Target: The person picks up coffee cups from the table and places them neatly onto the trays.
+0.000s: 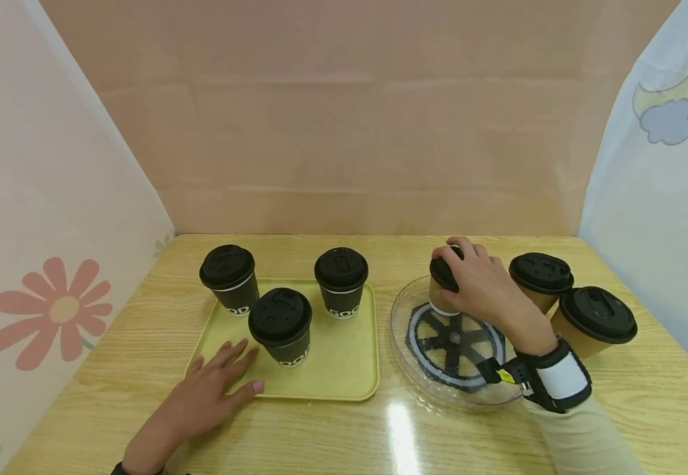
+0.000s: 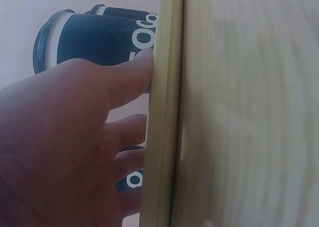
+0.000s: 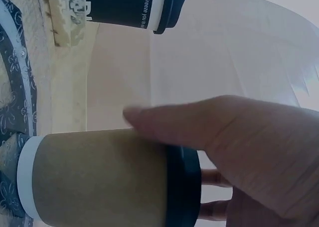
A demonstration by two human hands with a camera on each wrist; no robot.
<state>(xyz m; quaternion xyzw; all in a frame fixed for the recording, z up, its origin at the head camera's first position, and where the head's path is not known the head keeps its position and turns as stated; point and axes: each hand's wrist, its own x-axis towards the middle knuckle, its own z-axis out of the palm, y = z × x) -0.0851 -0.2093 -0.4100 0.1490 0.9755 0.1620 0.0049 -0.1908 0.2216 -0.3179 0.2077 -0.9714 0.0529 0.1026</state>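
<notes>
On the head view, I have the right hand point(image 1: 486, 284) wrapped around a matte-brown, black-lidded cup point(image 1: 443, 300) at the far side of a clear, round dish point(image 1: 492, 394). The left hand point(image 1: 207, 396) lies spread over the near-left corner of a smooth yellow tray point(image 1: 344, 373), among three dark cups point(image 1: 341, 293). Two brown cups point(image 1: 597, 320) stand near the right edge of the wood-grained bench point(image 1: 296, 439); a creased tan backdrop point(image 1: 355, 132) rises behind.

Left wrist: I see the thumb at the tray's rounded rim, fingers extended.

Right wrist: the thumb presses the gripped cup's wall below its lid; white rings its base.
</notes>
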